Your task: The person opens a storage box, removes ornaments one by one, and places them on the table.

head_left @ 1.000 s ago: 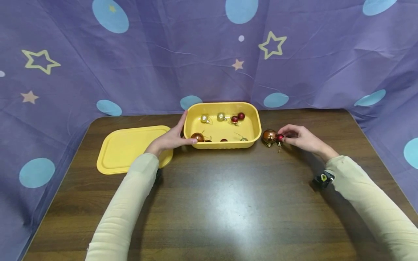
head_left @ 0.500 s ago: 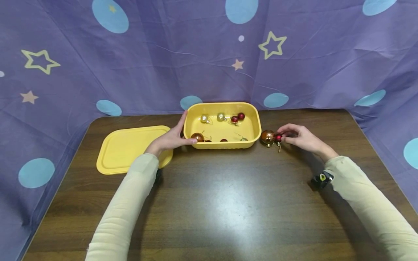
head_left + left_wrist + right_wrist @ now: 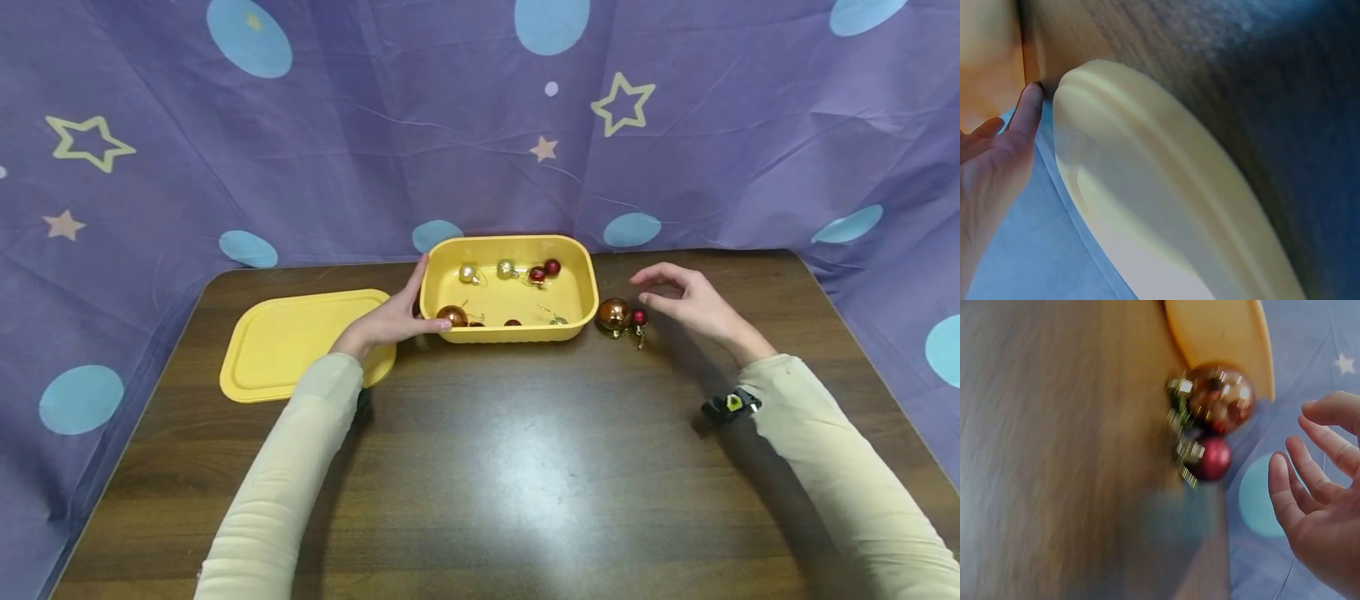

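My left hand (image 3: 390, 318) rests against the left end of a yellow plastic box (image 3: 517, 333). Its thumb lies along the front rim and its fingers stretch up the side; in the left wrist view a straight finger touches the box wall. Beside the box's right end, a shiny copper Christmas bauble (image 3: 614, 313) and a small red bauble (image 3: 639, 317) sit side by side on the table. Just right of and above them hovers my right hand (image 3: 693, 304), fingers apart and holding nothing, as the right wrist view also shows. Gold caps and hanging loops are on both baubles.
Several gold, red and copper baubles, including a gold one (image 3: 506, 268), lie inside the box. A yellow lid (image 3: 292, 346) lies flat on the wooden table (image 3: 480, 467) to the left, partly under my left forearm. A purple curtain (image 3: 360, 125) hangs behind the table.
The right hand first slid the small red bauble and the copper one slightly left towards the box. Now it has let go and lifted off them. My left hand has stayed at the box.
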Tool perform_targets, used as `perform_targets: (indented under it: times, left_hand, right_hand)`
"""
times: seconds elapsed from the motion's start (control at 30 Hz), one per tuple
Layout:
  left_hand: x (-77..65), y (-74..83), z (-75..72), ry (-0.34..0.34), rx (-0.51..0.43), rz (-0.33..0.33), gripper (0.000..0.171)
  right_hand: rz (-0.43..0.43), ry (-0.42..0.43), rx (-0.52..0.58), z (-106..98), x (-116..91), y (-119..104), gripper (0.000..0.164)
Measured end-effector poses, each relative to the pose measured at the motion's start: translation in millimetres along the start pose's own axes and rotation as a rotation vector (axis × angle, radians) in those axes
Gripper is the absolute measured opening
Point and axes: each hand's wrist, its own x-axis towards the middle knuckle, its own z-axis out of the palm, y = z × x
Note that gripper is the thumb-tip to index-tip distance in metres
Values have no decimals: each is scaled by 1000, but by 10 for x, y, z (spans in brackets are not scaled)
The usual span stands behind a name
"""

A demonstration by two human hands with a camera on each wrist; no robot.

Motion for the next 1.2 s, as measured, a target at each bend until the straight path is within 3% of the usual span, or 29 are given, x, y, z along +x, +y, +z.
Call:
perform_targets:
  times: [0.27,0.43,0.77,1.03,1.2]
  left_hand:
    - [-3,7,-4,5,-4,5,113]
    - [3,5,1,4,-13,28,112]
    - [1,4,-7,-24,-20,-24,112]
    - [4,1,-12,-13,-24,5,114]
    - [-57,171,-30,-26,-37,-3,113]
  right_hand:
    - [-71,-30,52,190,146,-222,29]
    - [-72,-47,100,309,229,-343,30]
    - [-150,-86,92,521,392,-441,25]
    - [-155,-203,99,707,508,-487,24]
    - [-146,-323,60,845,586,-530,27]
